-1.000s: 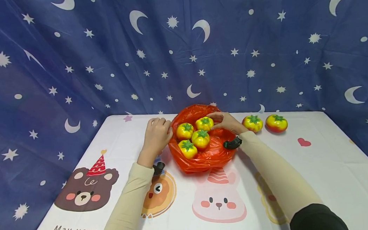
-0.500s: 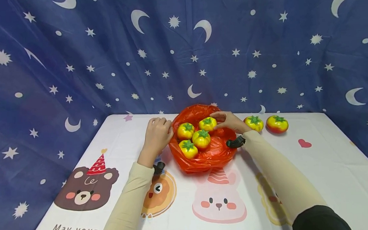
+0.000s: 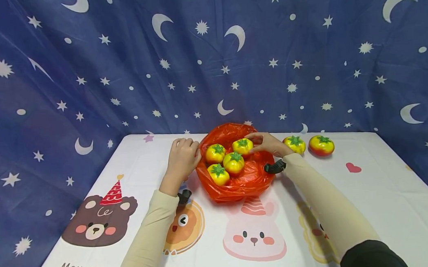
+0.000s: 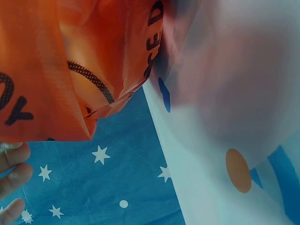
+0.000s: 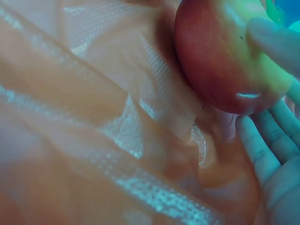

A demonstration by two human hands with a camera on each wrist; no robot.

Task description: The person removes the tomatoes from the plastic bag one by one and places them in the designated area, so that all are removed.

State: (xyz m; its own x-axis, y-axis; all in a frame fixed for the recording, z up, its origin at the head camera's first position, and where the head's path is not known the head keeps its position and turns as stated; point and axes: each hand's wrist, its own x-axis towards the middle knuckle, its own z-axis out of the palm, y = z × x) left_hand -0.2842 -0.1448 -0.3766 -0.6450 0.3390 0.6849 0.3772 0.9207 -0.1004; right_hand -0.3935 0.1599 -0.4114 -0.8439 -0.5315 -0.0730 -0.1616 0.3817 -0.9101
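A red plastic bag [image 3: 253, 176] lies with its mouth spread wide, several yellow-and-red tomatoes with green star-shaped tops inside it. My left hand [image 3: 182, 162] grips the bag's left rim; in the left wrist view its fingertips [image 4: 16, 173] show below the printed plastic. At the bag's back right, my right hand [image 3: 267, 143] holds a tomato [image 3: 242, 147] by its side. The right wrist view has the thumb [image 5: 272, 40] over this tomato [image 5: 215, 61] and the other fingers under it. Left of it sit a tomato [image 3: 215, 154], a nearer one [image 3: 233, 163] and a front one [image 3: 218, 175].
Two more tomatoes stand outside the bag, one [image 3: 295, 145] just behind the right wrist and the other [image 3: 321, 145] farther right. A white tablecloth [image 3: 387, 196] with cartoon prints covers the table. A blue curtain [image 3: 182, 90] with stars and moons hangs right behind it.
My right hand has shifted slightly right with its tomato, which now sits a little apart from the other tomatoes in the bag. The left hand has stayed on the rim.
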